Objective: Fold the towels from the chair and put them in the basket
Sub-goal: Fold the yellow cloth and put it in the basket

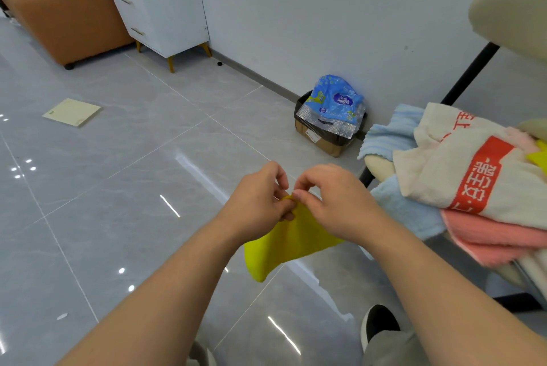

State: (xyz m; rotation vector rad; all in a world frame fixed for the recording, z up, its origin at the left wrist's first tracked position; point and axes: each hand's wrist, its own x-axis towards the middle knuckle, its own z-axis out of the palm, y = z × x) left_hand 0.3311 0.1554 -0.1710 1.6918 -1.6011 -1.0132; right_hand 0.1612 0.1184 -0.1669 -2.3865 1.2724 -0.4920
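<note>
A yellow towel (284,244) hangs in the air in front of me, over the floor. My left hand (260,197) and my right hand (334,200) meet at its top edge, and each pinches the cloth there. On the chair (379,163) at the right lies a heap of towels: a cream one with a red printed band (461,164), light blue ones (387,132) and a pink one (497,241). No basket is in view.
A cardboard box with a blue plastic pack (331,117) stands by the wall. A white drawer cabinet (159,13) and a brown desk (68,19) are at the back left. A flat pale sheet (72,112) lies on the glossy tiled floor. My shoe (379,324) is below.
</note>
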